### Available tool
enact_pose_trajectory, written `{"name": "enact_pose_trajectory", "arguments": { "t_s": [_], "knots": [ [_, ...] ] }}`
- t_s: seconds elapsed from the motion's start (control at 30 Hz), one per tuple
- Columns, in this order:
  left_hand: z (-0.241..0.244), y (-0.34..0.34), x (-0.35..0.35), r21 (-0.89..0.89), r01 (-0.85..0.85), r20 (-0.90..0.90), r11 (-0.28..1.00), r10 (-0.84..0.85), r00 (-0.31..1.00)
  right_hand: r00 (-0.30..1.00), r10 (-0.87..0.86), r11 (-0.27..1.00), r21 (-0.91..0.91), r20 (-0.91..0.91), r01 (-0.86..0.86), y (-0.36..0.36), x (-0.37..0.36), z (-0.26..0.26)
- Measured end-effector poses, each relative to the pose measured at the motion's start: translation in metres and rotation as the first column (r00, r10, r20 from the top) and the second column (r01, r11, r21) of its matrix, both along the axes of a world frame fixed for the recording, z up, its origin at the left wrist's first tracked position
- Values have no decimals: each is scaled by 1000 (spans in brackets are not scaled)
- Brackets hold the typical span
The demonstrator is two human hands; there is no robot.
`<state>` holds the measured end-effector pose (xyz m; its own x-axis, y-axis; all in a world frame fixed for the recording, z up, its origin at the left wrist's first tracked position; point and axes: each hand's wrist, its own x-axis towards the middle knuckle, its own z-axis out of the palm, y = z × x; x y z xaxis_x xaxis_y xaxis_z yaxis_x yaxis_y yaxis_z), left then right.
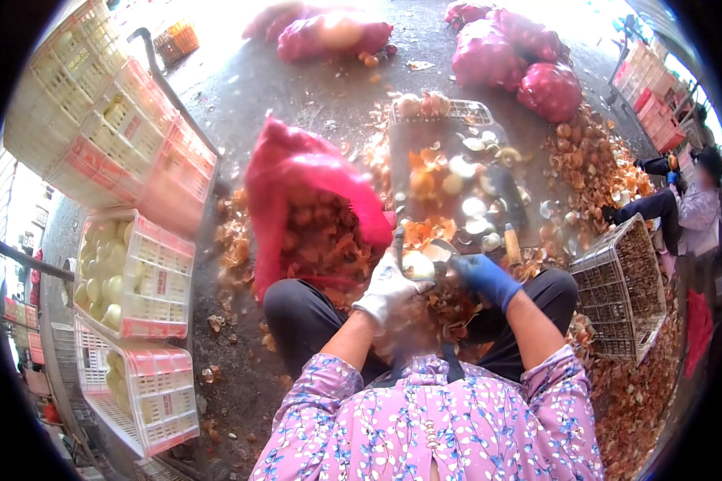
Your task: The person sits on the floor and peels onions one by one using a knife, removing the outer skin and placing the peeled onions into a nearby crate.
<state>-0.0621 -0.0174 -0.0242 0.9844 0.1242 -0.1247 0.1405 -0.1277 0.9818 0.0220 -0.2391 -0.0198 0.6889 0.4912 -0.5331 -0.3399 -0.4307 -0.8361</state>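
Note:
My left hand (pixel 388 288), in a white glove with dark fingertips, holds a pale peeled onion (pixel 418 265) between my knees. Close to its right side, my right hand (pixel 488 279) wears a blue glove, its fingers curled around a small metal blade (pixel 442 249); the handle is hidden in the grip. Just ahead lies a board (pixel 409 198) strewn with brown skins and white onion pieces. On its right edge rests a knife with a wooden handle (pixel 512 243). To the left, a pink mesh sack (pixel 312 159) gapes open over unpeeled onions (pixel 312 219).
Crates of peeled onions (pixel 162 282) stand at left beside taller stacked crates (pixel 126 138). Full pink sacks (pixel 487 54) lie ahead. An empty-looking wire-sided crate (pixel 619 288) tilts at right. Onion skins (pixel 631 391) cover the ground; another person (pixel 694 201) sits at far right.

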Motion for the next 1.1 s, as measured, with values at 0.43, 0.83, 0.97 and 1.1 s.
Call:
{"name": "enact_pose_trajectory", "arguments": {
  "t_s": [0.43, 0.83, 0.97, 1.1],
  "knots": [
    [-12, 4, -23, -574, 135, -12, 808, -173, 985, 864, -352, 913, 336, 360, 232, 35, -39, 5],
    [-17, 0, -15, -894, 107, 30, 436, -179, 983, 881, -334, 939, 35, 334, 343, 5, -7, -6],
    [-20, 6, -14, -916, 74, 35, 394, -104, 994, 598, -57, 970, -98, 799, 223, 13, -36, 33],
    [-26, 4, -13, -908, -28, -47, 417, -34, 998, 480, 260, 966, -230, 838, -121, 11, -61, 78]
  ]
}}
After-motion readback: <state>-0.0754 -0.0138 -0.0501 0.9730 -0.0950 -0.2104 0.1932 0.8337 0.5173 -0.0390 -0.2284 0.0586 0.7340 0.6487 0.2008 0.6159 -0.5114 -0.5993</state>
